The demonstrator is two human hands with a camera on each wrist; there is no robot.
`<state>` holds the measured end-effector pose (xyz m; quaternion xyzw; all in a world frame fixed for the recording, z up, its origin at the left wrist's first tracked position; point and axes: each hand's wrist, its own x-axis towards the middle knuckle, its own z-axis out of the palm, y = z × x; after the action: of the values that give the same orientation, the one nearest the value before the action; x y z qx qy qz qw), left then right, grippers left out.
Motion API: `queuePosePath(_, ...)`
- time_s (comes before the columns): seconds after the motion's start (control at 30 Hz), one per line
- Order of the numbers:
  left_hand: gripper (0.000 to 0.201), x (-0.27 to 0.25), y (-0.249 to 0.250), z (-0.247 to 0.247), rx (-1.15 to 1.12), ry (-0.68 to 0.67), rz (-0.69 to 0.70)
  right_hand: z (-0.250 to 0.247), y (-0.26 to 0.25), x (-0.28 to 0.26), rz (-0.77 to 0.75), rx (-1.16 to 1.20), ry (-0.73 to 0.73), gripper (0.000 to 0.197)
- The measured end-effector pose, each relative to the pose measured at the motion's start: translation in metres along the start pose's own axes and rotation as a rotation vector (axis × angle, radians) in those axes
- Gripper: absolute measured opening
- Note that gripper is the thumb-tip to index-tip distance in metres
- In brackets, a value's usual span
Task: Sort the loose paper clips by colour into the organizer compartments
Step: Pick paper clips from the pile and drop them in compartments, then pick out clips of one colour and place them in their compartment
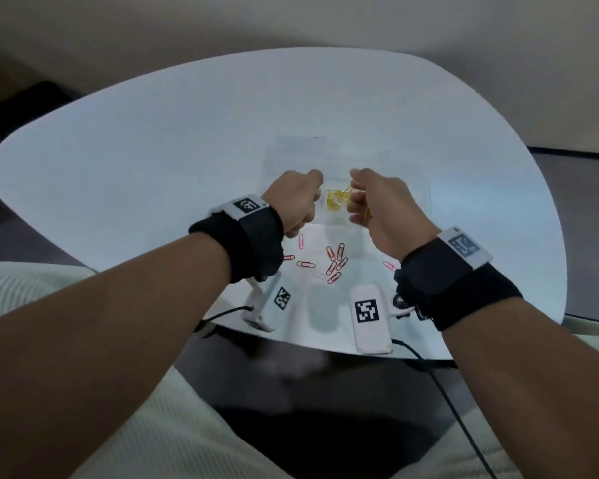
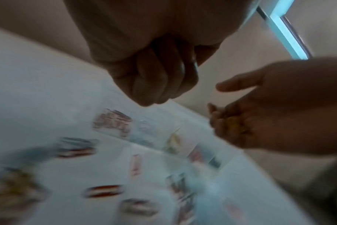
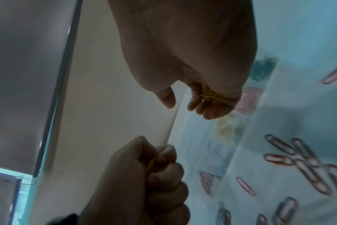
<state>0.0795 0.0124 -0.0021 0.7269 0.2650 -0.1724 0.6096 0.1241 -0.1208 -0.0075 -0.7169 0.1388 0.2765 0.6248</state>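
Yellow clips [image 3: 211, 94] lie in the cupped right hand [image 1: 382, 209], above the organizer [image 1: 408, 202]. Left hand [image 1: 296, 202], fisted, pinches one yellow clip [image 3: 151, 165]. Red clips [image 1: 334, 264] lie nearer, between both wrists.

Table [image 1: 153, 160]: organizer [image 1: 408, 188] set on it, centre, toward the far side
Loose clips [image 1: 334, 262]: scattered on the table just nearer than the organizer
Filled compartment: clip heap [image 1: 336, 200] lying in the organizer's near row
Left hand [image 1: 294, 202]: held above the organizer's left part
Right hand [image 1: 381, 205]: held just right of the heap
Tagged blocks [image 1: 369, 314]: at the table's near edge
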Motion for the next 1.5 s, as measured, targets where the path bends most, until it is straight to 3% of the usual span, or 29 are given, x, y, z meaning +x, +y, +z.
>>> queuePosePath(0.1, 0.041, 0.009, 0.008, 0.007, -0.197, 0.008, -0.003, 0.005, -0.018, 0.006, 0.009, 0.131, 0.001, 0.025)
queuePosePath(0.27, 0.028, 0.018, 0.014, 0.012, -0.318, 0.09, -0.075, 0.002, -0.014, 0.012, 0.107, 0.125, -0.132, 0.067)
queuePosePath(0.43, 0.027, 0.024, 0.027, 0.021, -0.307, 0.137, -0.091, -0.006, -0.012, 0.008, 0.041, 0.13, -0.045, 0.053)
queuePosePath(0.6, 0.031, 0.029, 0.034, 0.032, -0.328, 0.051, -0.133, -0.026, -0.007, 0.002, -0.067, 0.152, 0.03, 0.044)
queuePosePath(0.7, 0.047, 0.029, 0.03, 0.035, -0.303, 0.015, -0.133, -0.039, -0.001, 0.0, -0.105, 0.15, 0.06, 0.036)
queuePosePath(0.77, 0.042, 0.024, 0.032, 0.034, -0.272, -0.014, -0.098, -0.045, 0.001, -0.003, -0.132, 0.143, 0.09, 0.033)
queuePosePath(0.83, 0.031, 0.016, 0.035, 0.027, -0.143, -0.049, -0.037, -0.046, 0.003, -0.007, -0.165, 0.133, 0.108, 0.028)
queuePosePath(0.97, 0.015, 0.003, 0.031, -0.002, 0.348, -0.067, 0.118, -0.035, 0.008, -0.016, -0.22, -0.075, 0.015, 0.013)
queuePosePath(1.17, 0.004, -0.008, -0.003, -0.051, 0.912, -0.047, 0.049, 0.003, 0.033, -0.019, -0.247, -0.583, -0.182, 0.011)
queuePosePath(1.3, 0.008, -0.01, -0.041, -0.071, 1.079, -0.015, 0.013, 0.03, 0.053, -0.019, -0.305, -0.85, -0.257, 0.01)
queuePosePath(1.5, 0.007, -0.009, -0.074, -0.08, 1.116, 0.073, 0.089, 0.07, 0.069, -0.019, -0.367, -1.098, -0.24, 0.009)
